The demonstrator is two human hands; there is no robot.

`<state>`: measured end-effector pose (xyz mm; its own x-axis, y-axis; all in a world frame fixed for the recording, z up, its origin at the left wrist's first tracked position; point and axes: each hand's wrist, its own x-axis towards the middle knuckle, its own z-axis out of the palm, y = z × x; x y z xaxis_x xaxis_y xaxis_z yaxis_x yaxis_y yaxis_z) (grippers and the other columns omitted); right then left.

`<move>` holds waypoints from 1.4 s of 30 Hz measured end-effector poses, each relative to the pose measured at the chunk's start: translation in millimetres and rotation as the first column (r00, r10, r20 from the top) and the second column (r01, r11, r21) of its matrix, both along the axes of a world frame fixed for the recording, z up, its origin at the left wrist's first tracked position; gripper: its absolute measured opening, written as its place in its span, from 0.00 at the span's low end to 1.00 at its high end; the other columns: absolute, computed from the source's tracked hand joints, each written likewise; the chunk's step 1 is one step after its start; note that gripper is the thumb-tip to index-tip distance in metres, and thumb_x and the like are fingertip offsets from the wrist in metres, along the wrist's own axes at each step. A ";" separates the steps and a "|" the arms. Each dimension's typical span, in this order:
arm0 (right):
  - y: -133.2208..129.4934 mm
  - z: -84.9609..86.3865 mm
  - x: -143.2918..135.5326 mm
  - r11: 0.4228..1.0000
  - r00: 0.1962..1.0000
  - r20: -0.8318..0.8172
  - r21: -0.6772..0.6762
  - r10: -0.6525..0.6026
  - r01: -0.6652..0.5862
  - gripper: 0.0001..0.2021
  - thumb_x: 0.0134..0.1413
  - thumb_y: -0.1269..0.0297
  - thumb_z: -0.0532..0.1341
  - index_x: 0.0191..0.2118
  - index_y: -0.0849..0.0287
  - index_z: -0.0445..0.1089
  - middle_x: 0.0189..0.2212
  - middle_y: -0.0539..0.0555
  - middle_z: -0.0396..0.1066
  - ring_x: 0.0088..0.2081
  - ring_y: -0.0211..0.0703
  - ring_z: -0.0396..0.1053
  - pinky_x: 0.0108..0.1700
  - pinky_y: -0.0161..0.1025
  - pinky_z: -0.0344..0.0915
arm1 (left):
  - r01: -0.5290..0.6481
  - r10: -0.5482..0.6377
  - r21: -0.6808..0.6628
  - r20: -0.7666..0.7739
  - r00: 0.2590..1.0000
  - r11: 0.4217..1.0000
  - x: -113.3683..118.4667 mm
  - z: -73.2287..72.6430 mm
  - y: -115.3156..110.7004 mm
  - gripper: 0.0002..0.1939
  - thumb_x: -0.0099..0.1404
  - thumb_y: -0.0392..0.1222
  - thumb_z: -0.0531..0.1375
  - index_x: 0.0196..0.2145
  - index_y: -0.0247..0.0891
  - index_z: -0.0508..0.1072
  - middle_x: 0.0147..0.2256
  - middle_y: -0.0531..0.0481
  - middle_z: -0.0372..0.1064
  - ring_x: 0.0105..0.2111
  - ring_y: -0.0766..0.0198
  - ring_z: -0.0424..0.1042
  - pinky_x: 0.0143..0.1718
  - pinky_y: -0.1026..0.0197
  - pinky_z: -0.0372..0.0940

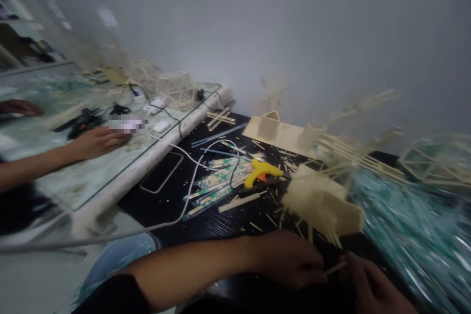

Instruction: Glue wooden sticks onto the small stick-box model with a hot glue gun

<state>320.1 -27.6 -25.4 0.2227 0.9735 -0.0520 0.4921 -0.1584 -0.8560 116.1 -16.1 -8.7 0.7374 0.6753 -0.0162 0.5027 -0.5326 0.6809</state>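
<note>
At the lower right, my left hand (294,260) is closed, its fingers pinching one end of a short thin wooden stick (335,268). The other end meets the fingertips of my right hand (371,279), which is closed too and partly dark. Just beyond my hands lies a pale wooden block-like piece (320,201) with sticks poking out below it; blur hides its details. A yellow hot glue gun (263,172) rests on the black table (217,228), beside paper-wrapped chopsticks (221,181) and loose bare sticks (243,201).
Right of my hands spreads a heap of clear-green plastic wrappers (415,235), with stick frames (437,162) behind. A white cable (189,191) crosses the table. At left, a co-worker's hand (99,142) rests on a glass-topped table (106,171). A blue bin (117,255) stands below.
</note>
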 end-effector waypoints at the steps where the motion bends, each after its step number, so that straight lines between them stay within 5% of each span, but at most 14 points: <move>1: -0.9 3.3 -1.5 1.000 1.000 -0.020 0.018 0.015 -0.015 0.18 0.46 0.44 0.64 0.26 0.55 0.77 0.22 0.55 0.76 0.25 0.50 0.74 0.25 0.38 0.67 | -0.003 0.004 -0.006 0.015 1.000 1.000 -0.6 -0.5 -1.7 0.13 0.72 0.46 0.57 0.33 0.37 0.73 0.35 0.48 0.77 0.34 0.61 0.74 0.31 0.63 0.59; 8: -3.3 24.4 -17.2 0.991 0.981 -0.162 0.098 0.104 -0.089 0.22 0.57 0.44 0.60 0.27 0.59 0.74 0.17 0.51 0.69 0.20 0.40 0.66 0.23 0.34 0.62 | -0.127 0.153 -0.108 0.285 0.946 0.986 -4.4 -6.5 -7.2 0.13 0.73 0.44 0.56 0.32 0.36 0.73 0.30 0.50 0.73 0.31 0.65 0.69 0.34 0.64 0.59; 13: -3.6 22.0 -15.7 0.992 0.946 -0.306 0.096 0.105 -0.079 0.20 0.60 0.47 0.61 0.30 0.60 0.74 0.17 0.50 0.68 0.20 0.38 0.65 0.24 0.34 0.63 | -0.194 0.256 -0.220 0.299 0.919 0.956 -4.2 1.2 -8.2 0.11 0.70 0.43 0.57 0.32 0.36 0.74 0.27 0.53 0.70 0.28 0.67 0.66 0.31 0.65 0.57; 19: -3.2 19.4 -16.6 0.990 0.901 -0.411 0.096 0.136 -0.105 0.19 0.59 0.47 0.64 0.32 0.61 0.77 0.22 0.52 0.73 0.21 0.39 0.68 0.25 0.35 0.67 | -0.332 0.378 -0.199 0.278 0.883 0.922 -6.0 6.7 -4.4 0.11 0.70 0.44 0.58 0.34 0.36 0.74 0.27 0.55 0.68 0.27 0.68 0.63 0.30 0.65 0.57; 31: -4.4 20.4 -20.1 0.967 0.821 -0.514 0.081 0.248 -0.241 0.15 0.55 0.51 0.68 0.34 0.61 0.79 0.27 0.55 0.79 0.25 0.40 0.74 0.28 0.36 0.72 | -0.382 0.402 -0.128 0.291 0.868 0.915 -8.7 7.0 -0.7 0.10 0.71 0.44 0.58 0.36 0.37 0.76 0.29 0.54 0.72 0.28 0.68 0.66 0.31 0.66 0.59; 42: -11.6 17.1 -21.2 0.960 0.910 -0.312 0.146 0.274 -0.239 0.12 0.58 0.56 0.65 0.32 0.59 0.76 0.23 0.52 0.75 0.24 0.40 0.71 0.27 0.35 0.68 | -0.303 0.343 -0.191 0.233 0.910 0.934 -8.4 7.9 -3.6 0.11 0.70 0.45 0.58 0.35 0.38 0.75 0.27 0.56 0.71 0.27 0.69 0.66 0.30 0.67 0.59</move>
